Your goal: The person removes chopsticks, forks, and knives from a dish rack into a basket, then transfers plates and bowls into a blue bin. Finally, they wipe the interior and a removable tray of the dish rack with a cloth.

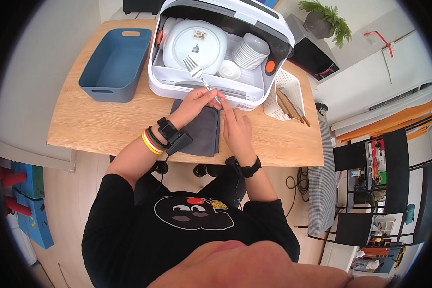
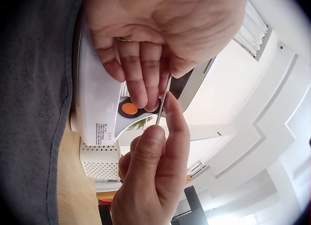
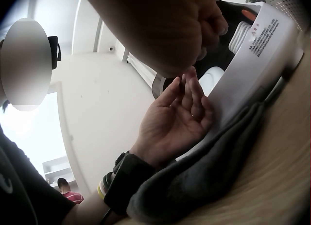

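well, the fork (image 1: 196,70) is up in the air over the front edge of the white dish box (image 1: 161,79), its tines pointing away from the person and a little left, its handle running back toward the body and rightward. so the long axis lies on a slant, and seen from above the tines overlap the big pale plate (image 1: 199,43). the left wrist view catches the handle nearly edge-on, as a thin line between the hands. the left hand (image 1: 197,103) pinches the handle with thumb and forefinger, its other fingers loosely extended; the right hand (image 1: 237,127) pinches the handle's near end between thumb and forefinger. below them a dark grey cloth (image 1: 199,132) lies on the wooden table (image 1: 273,144), a blue tub (image 1: 101,91) to the left and a white perforated basket (image 1: 271,103) to the right.
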`<action>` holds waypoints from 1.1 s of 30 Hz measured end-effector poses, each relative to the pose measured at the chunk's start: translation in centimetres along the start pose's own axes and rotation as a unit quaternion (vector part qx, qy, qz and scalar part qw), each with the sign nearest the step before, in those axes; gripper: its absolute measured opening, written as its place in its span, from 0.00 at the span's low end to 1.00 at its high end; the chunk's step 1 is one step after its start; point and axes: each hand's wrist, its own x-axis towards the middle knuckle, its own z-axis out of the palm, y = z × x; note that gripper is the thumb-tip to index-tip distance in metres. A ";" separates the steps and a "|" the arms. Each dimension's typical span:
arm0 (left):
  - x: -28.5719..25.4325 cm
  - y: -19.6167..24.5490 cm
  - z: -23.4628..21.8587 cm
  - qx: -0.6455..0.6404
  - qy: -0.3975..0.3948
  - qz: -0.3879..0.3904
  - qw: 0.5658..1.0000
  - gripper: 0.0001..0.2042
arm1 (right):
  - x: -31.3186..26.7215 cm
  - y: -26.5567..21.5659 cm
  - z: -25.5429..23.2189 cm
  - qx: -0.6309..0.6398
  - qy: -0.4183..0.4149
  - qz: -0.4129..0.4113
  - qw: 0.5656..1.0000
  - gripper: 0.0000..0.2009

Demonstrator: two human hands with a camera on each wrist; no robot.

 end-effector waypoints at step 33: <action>0.0 -0.1 0.4 0.055 -0.113 -0.025 0.992 0.17 | -2.3 8.4 -14.2 -0.181 0.097 0.168 0.964 0.03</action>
